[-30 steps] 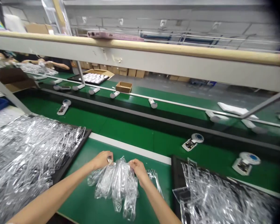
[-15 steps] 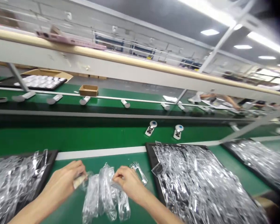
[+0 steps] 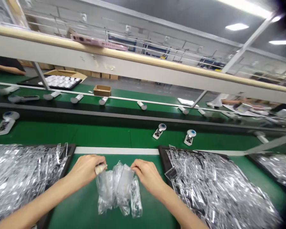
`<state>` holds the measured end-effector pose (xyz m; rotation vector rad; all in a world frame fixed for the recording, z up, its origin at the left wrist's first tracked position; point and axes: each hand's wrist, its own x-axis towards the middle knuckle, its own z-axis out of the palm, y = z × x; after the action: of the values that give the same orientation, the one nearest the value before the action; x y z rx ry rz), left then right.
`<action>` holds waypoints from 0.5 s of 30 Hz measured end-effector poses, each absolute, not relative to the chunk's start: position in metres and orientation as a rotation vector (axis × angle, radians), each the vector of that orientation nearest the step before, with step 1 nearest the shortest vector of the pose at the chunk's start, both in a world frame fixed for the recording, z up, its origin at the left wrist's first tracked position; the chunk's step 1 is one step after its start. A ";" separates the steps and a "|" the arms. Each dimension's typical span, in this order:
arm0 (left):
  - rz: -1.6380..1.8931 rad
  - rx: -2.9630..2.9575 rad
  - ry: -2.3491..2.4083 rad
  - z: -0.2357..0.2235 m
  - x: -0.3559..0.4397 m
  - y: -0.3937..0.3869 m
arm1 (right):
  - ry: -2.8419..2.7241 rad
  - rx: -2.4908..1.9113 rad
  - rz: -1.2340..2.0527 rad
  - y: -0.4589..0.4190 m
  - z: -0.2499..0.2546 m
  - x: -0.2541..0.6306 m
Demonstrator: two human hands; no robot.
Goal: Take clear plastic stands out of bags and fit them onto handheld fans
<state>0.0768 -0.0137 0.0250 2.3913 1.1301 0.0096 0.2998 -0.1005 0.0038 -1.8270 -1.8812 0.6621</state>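
Several clear plastic bags (image 3: 120,184) lie side by side on the green work surface between my hands, crinkled, with clear plastic pieces showing in some. My left hand (image 3: 89,168), with pale covers on its fingertips, is closed at the upper edge of the leftmost bag (image 3: 103,189). Thumb and fingers of my right hand (image 3: 146,175) pinch the top corner of a translucent bag (image 3: 126,178) lying over the others. Beneath my right hand rests a clear, narrow plastic piece (image 3: 136,198) at the right end of the row.
Black trays heaped with clear plastic pieces flank me at left (image 3: 21,178) and right (image 3: 212,181). Beyond a white strip (image 3: 116,151), white devices (image 3: 160,131) sit on the green belt (image 3: 105,135). Farther back are a small cardboard box (image 3: 102,90) and other people's arms.
The view has turned left, so the scene sits farther right. My right hand has raised the translucent bag's corner. A loose clear piece behind that hand is no longer visible.
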 end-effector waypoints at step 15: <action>0.245 2.048 1.071 0.046 0.077 -0.016 | -1.747 -1.625 0.940 -0.087 0.024 0.298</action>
<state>0.0767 -0.0159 0.0456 2.0477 1.0707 0.2446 0.2981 -0.0870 0.0236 -1.6253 -1.7466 0.9403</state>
